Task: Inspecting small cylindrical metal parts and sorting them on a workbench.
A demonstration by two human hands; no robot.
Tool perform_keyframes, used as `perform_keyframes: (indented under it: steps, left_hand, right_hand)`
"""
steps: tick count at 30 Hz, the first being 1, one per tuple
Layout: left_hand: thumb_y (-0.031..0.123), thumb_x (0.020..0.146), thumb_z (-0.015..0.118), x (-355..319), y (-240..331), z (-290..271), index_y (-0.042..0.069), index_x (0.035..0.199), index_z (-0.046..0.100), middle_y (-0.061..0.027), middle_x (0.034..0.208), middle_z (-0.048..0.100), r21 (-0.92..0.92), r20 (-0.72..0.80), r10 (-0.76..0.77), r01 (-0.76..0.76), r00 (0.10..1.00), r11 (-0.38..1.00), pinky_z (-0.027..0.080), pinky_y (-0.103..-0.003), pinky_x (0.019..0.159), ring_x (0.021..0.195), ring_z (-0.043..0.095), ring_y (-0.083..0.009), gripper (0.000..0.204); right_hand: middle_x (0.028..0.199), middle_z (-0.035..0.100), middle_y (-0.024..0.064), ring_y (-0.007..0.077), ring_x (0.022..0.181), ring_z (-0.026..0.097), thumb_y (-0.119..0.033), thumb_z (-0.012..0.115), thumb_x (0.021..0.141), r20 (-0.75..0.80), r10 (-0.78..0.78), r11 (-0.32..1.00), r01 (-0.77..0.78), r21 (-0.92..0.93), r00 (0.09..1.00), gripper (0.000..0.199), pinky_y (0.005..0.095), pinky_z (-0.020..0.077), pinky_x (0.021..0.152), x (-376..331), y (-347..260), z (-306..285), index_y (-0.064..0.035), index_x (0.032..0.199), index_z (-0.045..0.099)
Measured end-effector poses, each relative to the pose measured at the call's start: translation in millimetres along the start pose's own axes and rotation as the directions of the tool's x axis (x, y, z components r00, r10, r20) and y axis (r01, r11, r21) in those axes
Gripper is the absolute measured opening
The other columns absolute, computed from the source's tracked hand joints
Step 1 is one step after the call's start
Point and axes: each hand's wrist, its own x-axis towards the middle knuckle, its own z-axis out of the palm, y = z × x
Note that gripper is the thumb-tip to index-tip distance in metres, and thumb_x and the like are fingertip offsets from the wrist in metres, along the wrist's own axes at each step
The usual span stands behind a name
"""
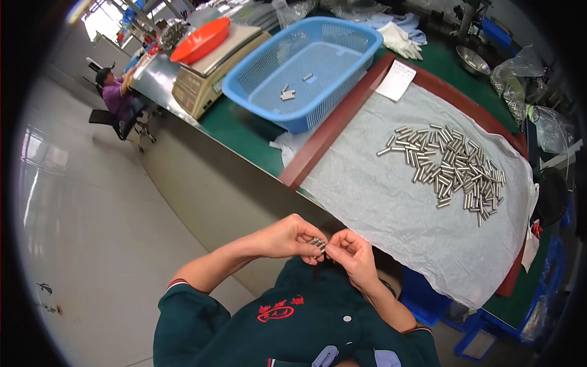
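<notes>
Pinching a small bunch of metal pins between them, the left hand and right hand meet close to the chest, each grip narrow and closed on the bunch. Beyond, on the table, a heap of like pins lies on a grey sheet. Farther off sits a blue basket beside a scale bearing an orange tray.

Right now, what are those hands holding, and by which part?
Both hands, left hand and right hand, pinch a few small metal pins between fingertips; which part they grip is too small to tell.
</notes>
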Motion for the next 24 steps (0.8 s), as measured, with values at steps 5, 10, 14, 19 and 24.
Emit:
perform_keyframes:
  steps: [5, 10, 14, 19, 24]
  left_hand:
    - [0.006, 0.086, 0.062, -13.2, 64.7, -0.6, -0.003, 0.105, 0.065, -0.0068, 0.075, 0.067, 0.420, 0.177, 0.096, -0.163, 0.980, 0.893, 0.050, -0.023, 0.061, 0.068, 0.062, -0.0082, 0.021]
    - [-0.004, 0.078, 0.062, -6.4, 138.2, -29.3, -0.006, 0.099, 0.064, -0.0140, 0.074, 0.068, 0.717, -0.114, 0.417, -0.216, 0.902, 0.663, 0.051, -0.027, 0.064, 0.070, 0.067, -0.0142, 0.022]
    - [-0.003, 0.079, 0.061, 37.0, 143.2, -123.9, -0.009, 0.097, 0.063, -0.0116, 0.071, 0.065, 0.865, -0.289, 0.583, -0.054, 0.759, 0.499, 0.050, -0.026, 0.062, 0.064, 0.063, -0.0131, 0.020]
    - [-0.006, 0.074, 0.062, 65.6, 122.7, -186.7, -0.008, 0.100, 0.063, -0.0140, 0.075, 0.066, 0.916, -0.272, 0.317, 0.143, 0.909, 0.376, 0.051, -0.029, 0.066, 0.069, 0.064, -0.0161, 0.026]
    - [-0.011, 0.074, 0.052, 50.3, 129.0, -158.1, 0.002, 0.106, 0.063, -0.0130, 0.107, 0.065, 0.994, -0.109, 0.739, 0.096, 0.665, 0.061, 0.049, -0.032, 0.073, 0.087, 0.064, -0.0276, 0.036]
  right_hand:
    - [0.083, 0.057, 0.0028, 0.0057, 0.072, 0.053, 0.000, 0.060, 0.085, 0.014, -0.158, 0.987, 0.158, -0.025, 0.987, 0.009, 0.0189, 0.0424, 0.066, -25.1, -23.2, 16.2, -0.0013, 0.091, 0.053]
    - [0.079, 0.058, 0.0012, 0.0050, 0.065, 0.051, 0.001, 0.063, 0.079, 0.045, -0.403, 0.866, 0.396, -0.306, 0.914, 0.010, 0.0195, 0.0421, 0.059, -44.0, -40.8, 18.1, -0.0006, 0.088, 0.057]
    - [0.078, 0.058, 0.0039, 0.0091, 0.069, 0.052, 0.010, 0.062, 0.075, 0.009, -0.490, 0.769, 0.437, -0.467, 0.872, 0.014, 0.0223, 0.0418, 0.062, -62.1, -54.6, 4.4, -0.0008, 0.084, 0.058]
    - [0.076, 0.059, 0.0037, 0.0095, 0.064, 0.052, 0.003, 0.064, 0.075, -0.191, -0.589, 0.715, 0.396, -0.577, 0.785, 0.009, 0.0224, 0.0422, 0.059, -88.3, -56.9, -20.2, -0.0014, 0.081, 0.060]
    - [0.073, 0.060, 0.0052, 0.0148, 0.064, 0.052, 0.009, 0.061, 0.072, -0.128, -0.751, 0.475, 0.394, -0.787, 0.648, 0.014, 0.0261, 0.0404, 0.058, -115.8, -88.6, -30.3, -0.0017, 0.080, 0.061]
